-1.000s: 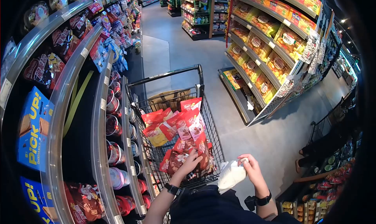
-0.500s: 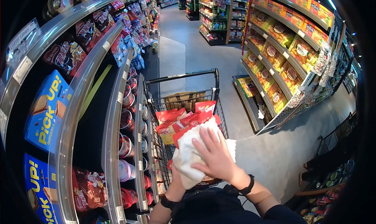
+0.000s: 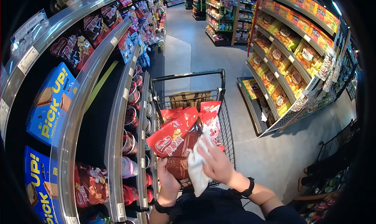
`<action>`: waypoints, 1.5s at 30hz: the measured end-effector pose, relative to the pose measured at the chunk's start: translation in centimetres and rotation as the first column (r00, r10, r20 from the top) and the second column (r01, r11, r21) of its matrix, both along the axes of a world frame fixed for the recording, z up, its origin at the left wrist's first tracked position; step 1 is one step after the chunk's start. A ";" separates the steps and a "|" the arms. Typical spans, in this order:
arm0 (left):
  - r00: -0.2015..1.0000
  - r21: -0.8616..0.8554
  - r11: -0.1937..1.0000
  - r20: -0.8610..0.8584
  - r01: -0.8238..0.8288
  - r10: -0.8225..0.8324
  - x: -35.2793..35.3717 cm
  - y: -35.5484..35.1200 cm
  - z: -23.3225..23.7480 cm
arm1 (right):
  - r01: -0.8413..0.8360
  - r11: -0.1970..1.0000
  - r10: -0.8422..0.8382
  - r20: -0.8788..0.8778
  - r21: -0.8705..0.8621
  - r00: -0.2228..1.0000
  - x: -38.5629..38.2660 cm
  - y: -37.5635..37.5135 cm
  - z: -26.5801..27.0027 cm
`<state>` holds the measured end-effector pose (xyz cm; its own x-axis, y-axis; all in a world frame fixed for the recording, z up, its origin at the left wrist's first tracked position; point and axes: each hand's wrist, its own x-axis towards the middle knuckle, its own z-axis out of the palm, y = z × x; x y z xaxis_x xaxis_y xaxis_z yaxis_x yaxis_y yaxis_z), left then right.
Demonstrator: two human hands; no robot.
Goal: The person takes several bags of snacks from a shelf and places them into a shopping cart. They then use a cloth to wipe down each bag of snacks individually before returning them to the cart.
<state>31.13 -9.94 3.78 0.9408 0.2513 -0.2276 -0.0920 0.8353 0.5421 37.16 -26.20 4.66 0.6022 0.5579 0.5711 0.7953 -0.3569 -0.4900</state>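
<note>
My left hand grips the lower left edge of a red and brown snack bag, tilted over the shopping cart. Under my right hand is a white cloth, bunched against the bag's right side. The cloth hides that part of the bag. Other red and pink snack bags lie in the cart behind it.
On my left, close shelves hold blue Pick Up boxes, snack bags and cups. A slanted rack with yellow packs stands to the right. Grey floor runs ahead between them; a dark-clothed person's leg shows at right.
The white cloth has moved off the bag's face to its right side, uncovering the red and brown front. My right hand went with it, and my left hand's grip now shows.
</note>
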 end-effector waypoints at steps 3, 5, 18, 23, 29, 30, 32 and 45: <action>0.997 -0.059 0.995 0.015 0.075 -0.074 0.1 1.1 -1.1 | -0.198 0.936 0.275 0.256 -0.291 0.927 -2.6 -0.2 -0.9; 0.976 0.128 0.968 -0.060 0.215 -0.209 -0.5 1.1 -1.3 | -0.192 0.930 0.297 0.331 -0.314 0.896 -2.8 0.5 -0.4; 0.995 -0.021 0.997 0.063 -0.077 0.078 -0.4 0.3 1.8 | -0.143 0.986 0.155 -0.143 0.091 0.977 -0.6 0.3 -0.2; 0.988 0.042 0.987 0.025 -0.156 0.155 -0.2 2.2 2.1 | -0.078 0.963 0.163 -0.330 0.257 0.930 -1.4 -1.9 -7.1; 0.981 -0.056 0.993 0.160 -0.102 0.110 0.4 1.7 3.3 | 0.227 0.580 0.702 -0.622 0.782 0.348 1.9 -3.8 -1.4; 0.981 -0.155 0.988 0.193 0.000 0.030 1.0 2.2 1.3 | 0.116 0.746 0.588 -0.731 0.655 0.346 2.3 -3.6 -1.8; 0.972 -0.040 0.997 0.226 0.069 -0.059 1.8 2.9 -1.1 | -0.116 0.800 0.593 -0.747 0.589 0.302 2.8 -3.1 -2.0; 0.982 0.866 0.499 0.111 -0.022 -0.151 3.0 1.3 -4.7 | -0.120 0.993 0.113 -0.207 -0.019 0.972 -0.7 1.8 3.1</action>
<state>34.13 -8.68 -0.87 0.9611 0.1775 0.2117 -0.2094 -0.0322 0.9773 36.42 -24.39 7.78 0.6347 0.6466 0.4232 0.7157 -0.2852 -0.6376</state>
